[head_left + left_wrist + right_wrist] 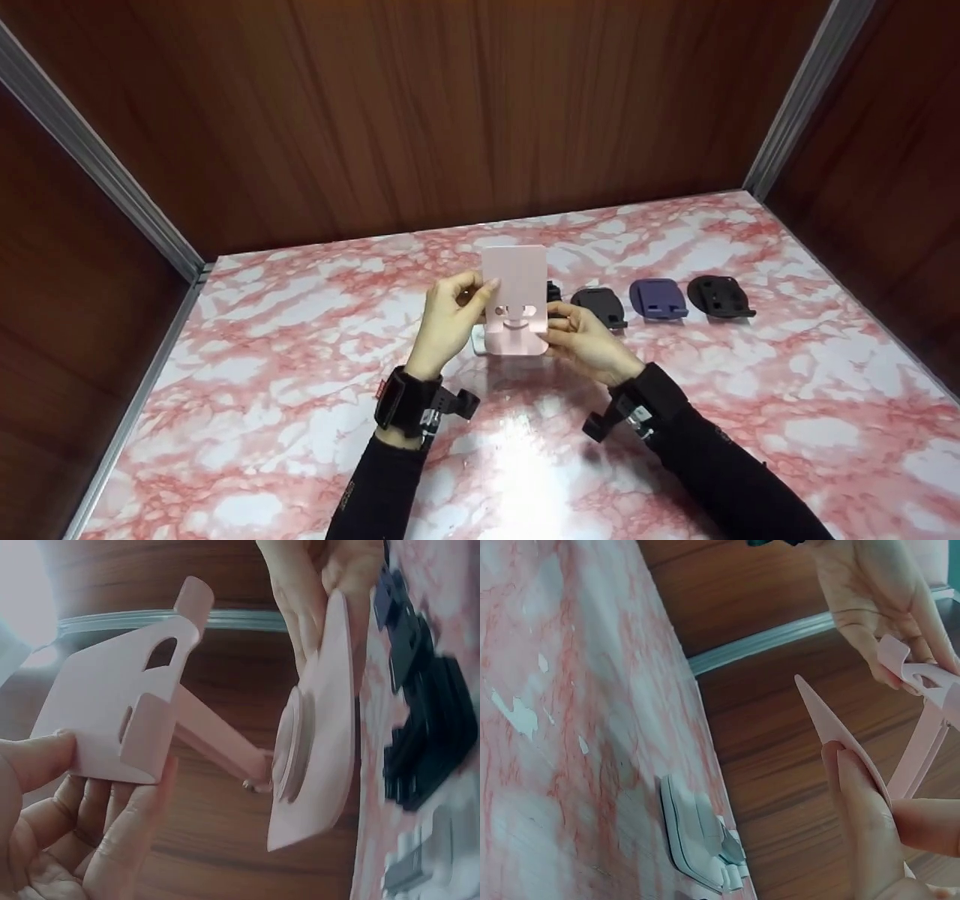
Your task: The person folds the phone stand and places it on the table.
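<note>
A pink phone stand (514, 274), unfolded, is held up over the table by both hands. My left hand (450, 319) pinches the upper plate at its left edge, thumb on the front face and fingers behind. My right hand (589, 345) grips the flat base (330, 742) at its edge. Between plate and base runs a slim support arm (217, 739), visible in the left wrist view, joined to a round disc on the base. Seen from the head, the plate covers part of the base and several fingertips.
To the right lie folded stands on the marbled red-and-white table (300, 420): a black one (598, 306), a purple one (658, 298) and another black one (718, 296). A pale stand (701, 832) lies beneath the hands. Wood-panelled walls (375, 120) enclose the back and sides.
</note>
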`<state>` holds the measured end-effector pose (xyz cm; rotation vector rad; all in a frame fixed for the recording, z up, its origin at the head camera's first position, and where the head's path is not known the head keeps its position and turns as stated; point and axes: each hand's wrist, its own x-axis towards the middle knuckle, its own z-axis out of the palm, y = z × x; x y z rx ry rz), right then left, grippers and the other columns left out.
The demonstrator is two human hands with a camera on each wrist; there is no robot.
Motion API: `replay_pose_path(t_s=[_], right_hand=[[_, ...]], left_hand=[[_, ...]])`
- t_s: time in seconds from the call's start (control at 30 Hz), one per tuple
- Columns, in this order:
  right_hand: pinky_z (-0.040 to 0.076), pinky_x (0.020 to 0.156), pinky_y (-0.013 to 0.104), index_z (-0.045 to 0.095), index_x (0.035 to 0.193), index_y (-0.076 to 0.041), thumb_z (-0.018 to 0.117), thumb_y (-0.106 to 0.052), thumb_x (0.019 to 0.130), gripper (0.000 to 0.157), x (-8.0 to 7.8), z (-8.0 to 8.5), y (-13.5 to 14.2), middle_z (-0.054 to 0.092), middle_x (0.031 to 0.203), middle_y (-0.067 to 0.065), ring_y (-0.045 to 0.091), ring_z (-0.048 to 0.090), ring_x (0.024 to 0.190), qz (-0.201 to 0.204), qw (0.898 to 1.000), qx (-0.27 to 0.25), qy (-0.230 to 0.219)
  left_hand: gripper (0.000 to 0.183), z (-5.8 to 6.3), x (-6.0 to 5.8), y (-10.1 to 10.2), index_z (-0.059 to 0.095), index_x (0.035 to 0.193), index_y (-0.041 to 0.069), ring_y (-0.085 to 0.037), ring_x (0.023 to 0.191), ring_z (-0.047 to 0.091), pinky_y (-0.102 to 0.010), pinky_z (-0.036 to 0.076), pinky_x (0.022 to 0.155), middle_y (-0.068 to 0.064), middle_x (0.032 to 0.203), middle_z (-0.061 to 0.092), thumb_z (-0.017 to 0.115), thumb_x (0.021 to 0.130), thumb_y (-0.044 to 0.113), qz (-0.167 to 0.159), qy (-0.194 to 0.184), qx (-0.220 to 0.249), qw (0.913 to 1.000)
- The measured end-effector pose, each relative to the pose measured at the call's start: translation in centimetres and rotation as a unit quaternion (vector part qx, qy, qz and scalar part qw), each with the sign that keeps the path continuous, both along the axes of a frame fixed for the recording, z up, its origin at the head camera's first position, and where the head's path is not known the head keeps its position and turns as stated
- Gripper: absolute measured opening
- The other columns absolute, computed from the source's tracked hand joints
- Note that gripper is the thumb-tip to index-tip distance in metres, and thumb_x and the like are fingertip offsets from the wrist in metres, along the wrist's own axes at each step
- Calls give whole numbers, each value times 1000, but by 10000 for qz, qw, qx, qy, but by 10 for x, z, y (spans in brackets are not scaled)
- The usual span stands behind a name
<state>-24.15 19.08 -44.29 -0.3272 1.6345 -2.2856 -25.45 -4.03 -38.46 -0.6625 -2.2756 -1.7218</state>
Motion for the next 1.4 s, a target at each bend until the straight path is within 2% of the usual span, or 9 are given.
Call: replay_pose_path(t_s=[0.07,0.17,0.27,0.33,0.53,0.8,1.0,1.17,1.4], right_hand=[[63,83,19,57,131,5,46,20,106,32,0,0,1,79,112,2,10,74,95,-7,9999,99,68],[63,83,19,53,138,9,46,19,106,34,0,-1,2,78,113,1,10,74,97,30,9998,206,79],[63,85,20,42,151,17,47,18,106,45,0,-2,2,78,117,1,10,74,99,65,9995,288,55],[63,85,19,37,154,20,48,18,106,49,-1,-2,3,78,117,1,9,74,100,66,9993,360,104],[62,76,21,52,141,14,49,17,106,35,-3,-2,5,80,115,3,10,74,96,-80,9970,582,500],[66,84,25,56,135,9,48,18,105,33,-3,-2,7,80,112,2,11,76,99,-177,9953,619,720],[68,89,30,59,122,-1,52,18,104,26,-3,0,7,81,107,1,12,78,97,-348,9926,611,991],[68,88,29,58,118,1,52,19,104,23,-3,2,6,81,108,6,12,78,96,-591,9881,727,1221],[68,81,29,55,118,8,51,20,104,19,-3,2,5,82,108,13,12,78,92,-874,9793,911,1579]], left_hand=[[25,1,1,0,69,88,-7,-7,71,56,-18,57,64,4,77,59,70,109,6,-136,-225,100,9996],[23,3,3,0,71,91,-9,-9,74,61,-23,65,66,-1,81,63,70,109,6,-242,-472,157,9985],[24,4,4,1,70,91,-9,-11,77,62,-26,67,68,-4,84,65,69,110,7,-259,-577,110,9979],[25,4,5,1,70,90,-7,-11,78,62,-27,67,68,-4,85,65,68,110,7,-312,-755,157,9965],[31,3,6,2,63,82,2,-12,77,64,-23,66,63,-2,83,60,64,112,7,-601,-1355,614,9870],[35,1,5,4,58,76,6,-8,66,63,-18,61,55,0,76,58,63,111,2,-750,-1386,756,9846],[34,0,4,5,59,76,5,-6,62,65,-17,59,52,0,74,61,63,110,0,-851,-1417,847,9826],[30,-1,5,6,64,80,-1,-6,60,64,-17,57,50,1,74,63,62,110,-1,-871,-1473,791,9821],[31,-5,2,7,66,80,0,-5,56,63,-15,54,48,2,71,64,62,110,1,-874,-1663,848,9785]])
